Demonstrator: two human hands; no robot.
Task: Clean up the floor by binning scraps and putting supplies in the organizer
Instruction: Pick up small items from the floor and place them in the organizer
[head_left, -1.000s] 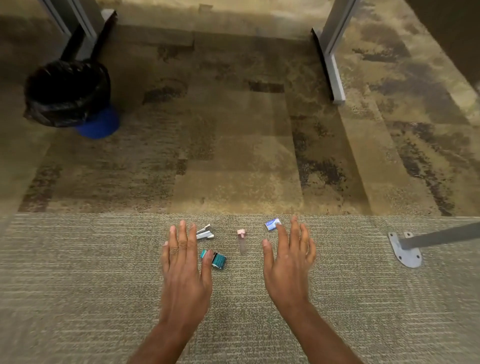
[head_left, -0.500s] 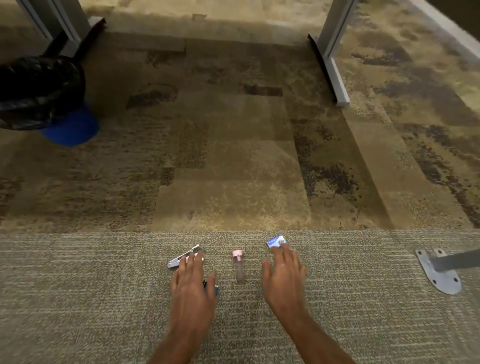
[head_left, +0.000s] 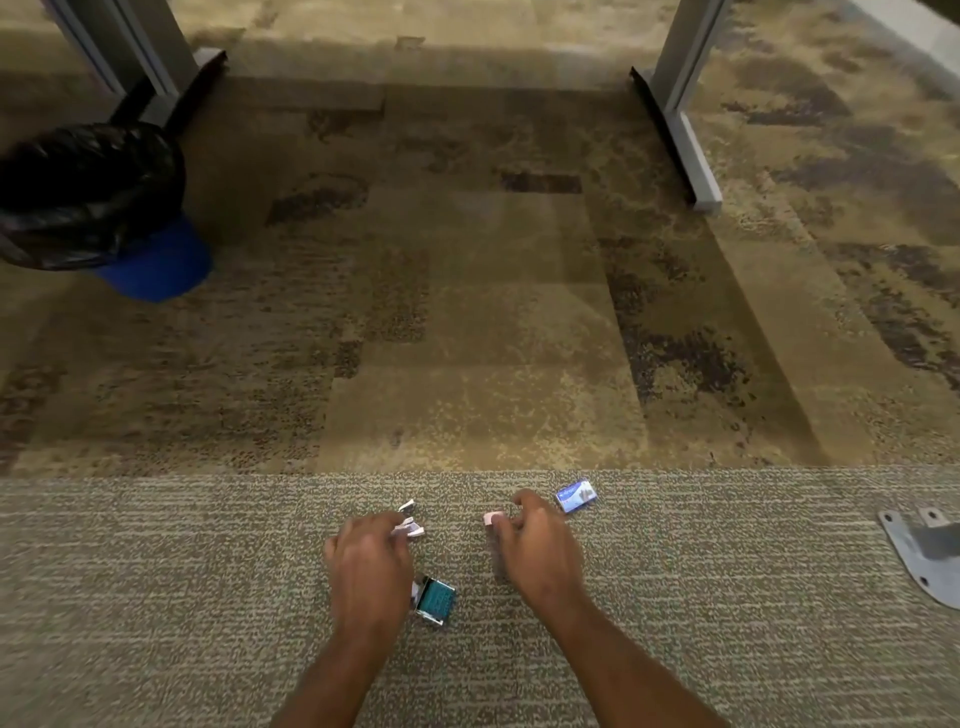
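Observation:
Small supplies lie on the grey carpet in front of me. My left hand (head_left: 370, 564) curls over a small silver metal piece (head_left: 410, 522), fingertips touching it. My right hand (head_left: 540, 545) closes its fingers around a clear tube with a pink cap (head_left: 493, 519); most of the tube is hidden under the hand. A teal and silver box (head_left: 435, 600) sits just right of my left wrist. A small blue and white box (head_left: 575, 495) lies beyond my right hand, untouched. The blue bin with a black liner (head_left: 98, 208) stands at the far left.
Grey desk legs rise at the far left (head_left: 156, 57) and far right (head_left: 685, 104). A grey metal foot plate (head_left: 919, 556) sits on the carpet at the right edge. Brown patterned carpet stretches between me and the bin. No organizer is in view.
Both hands went from flat with spread fingers to curled down onto the items. The left closed over the metal piece, the right over the pink-capped tube.

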